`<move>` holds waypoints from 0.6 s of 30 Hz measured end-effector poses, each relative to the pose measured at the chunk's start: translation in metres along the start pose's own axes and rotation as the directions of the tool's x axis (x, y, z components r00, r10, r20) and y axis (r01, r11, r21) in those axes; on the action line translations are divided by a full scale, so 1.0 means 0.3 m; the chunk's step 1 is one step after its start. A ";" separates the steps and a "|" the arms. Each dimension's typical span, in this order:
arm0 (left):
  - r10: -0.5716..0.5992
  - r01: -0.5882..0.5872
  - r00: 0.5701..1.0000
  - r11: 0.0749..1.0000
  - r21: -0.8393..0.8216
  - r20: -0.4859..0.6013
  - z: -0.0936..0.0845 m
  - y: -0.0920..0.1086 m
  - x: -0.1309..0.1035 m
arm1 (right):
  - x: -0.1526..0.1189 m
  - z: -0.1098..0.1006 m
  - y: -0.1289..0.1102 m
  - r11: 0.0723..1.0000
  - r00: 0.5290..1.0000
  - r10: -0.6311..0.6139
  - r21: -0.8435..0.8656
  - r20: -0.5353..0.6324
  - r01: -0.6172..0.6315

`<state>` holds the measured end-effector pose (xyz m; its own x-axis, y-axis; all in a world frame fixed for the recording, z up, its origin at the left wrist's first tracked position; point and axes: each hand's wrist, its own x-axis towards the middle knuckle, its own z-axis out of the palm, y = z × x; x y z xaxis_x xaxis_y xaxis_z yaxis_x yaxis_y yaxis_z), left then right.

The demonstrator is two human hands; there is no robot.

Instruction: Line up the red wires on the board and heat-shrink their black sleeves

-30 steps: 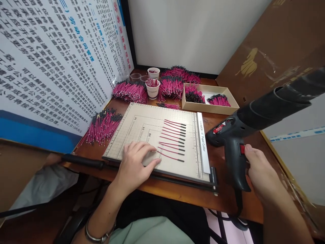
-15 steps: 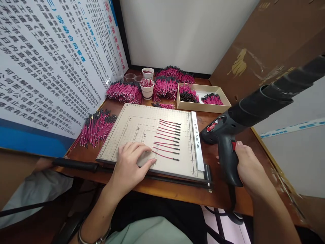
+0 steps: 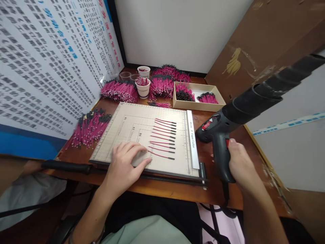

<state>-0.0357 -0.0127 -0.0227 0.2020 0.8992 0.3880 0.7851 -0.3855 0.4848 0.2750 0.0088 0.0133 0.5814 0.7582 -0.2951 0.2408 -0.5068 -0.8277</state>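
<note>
On the gridded board of a paper cutter [image 3: 132, 118] lies a column of several short red wires with black sleeves [image 3: 162, 139] at their right ends. My left hand [image 3: 127, 161] rests on the board, thumb and fingers apart, with fingertips beside the left tip of the nearest wire. Nothing shows in its grasp. My right hand [image 3: 240, 162] is wrapped round the handle of a black heat gun [image 3: 223, 149], the thumb near its red switch. The gun's barrel points up and to the right, away from the wires.
Piles of red wires with black ends [image 3: 119, 90] lie behind and left of the cutter. Paper cups [image 3: 143, 89] and a shallow box [image 3: 198, 106] hold more. The cutter's black handle [image 3: 66, 166] sticks out left, near another person's sleeve [image 3: 33, 193]. A brown carton [image 3: 243, 57] stands right.
The whole view has shifted slightly, so everything sits a little further left. Both hands, the heat gun and the wires keep nearly the same places relative to each other.
</note>
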 end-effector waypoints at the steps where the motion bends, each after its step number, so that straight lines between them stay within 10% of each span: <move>1: 0.010 -0.010 1.000 1.000 -0.001 -0.011 0.001 -0.002 -0.001 | 0.002 -0.001 0.004 1.000 1.000 -0.008 0.000 0.002 0.008; 10: 0.043 -0.043 0.999 0.999 0.001 -0.024 0.004 -0.009 -0.004 | 0.012 0.004 0.006 1.000 1.000 -0.020 0.018 0.020 0.019; 16: 0.044 -0.044 0.999 0.999 -0.003 -0.028 0.003 -0.010 -0.003 | -0.065 0.015 -0.055 0.953 0.929 -0.183 0.174 -0.322 0.248; 18: 0.035 -0.035 0.999 0.999 -0.010 -0.018 0.001 -0.009 -0.002 | -0.086 0.035 -0.110 0.907 0.957 -0.169 0.341 -0.237 0.245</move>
<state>-0.0378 -0.0121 -0.0244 0.2189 0.8813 0.4189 0.7719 -0.4190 0.4782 0.2438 0.0101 0.0431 0.6996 0.7139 -0.0292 0.0957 -0.1341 -0.9863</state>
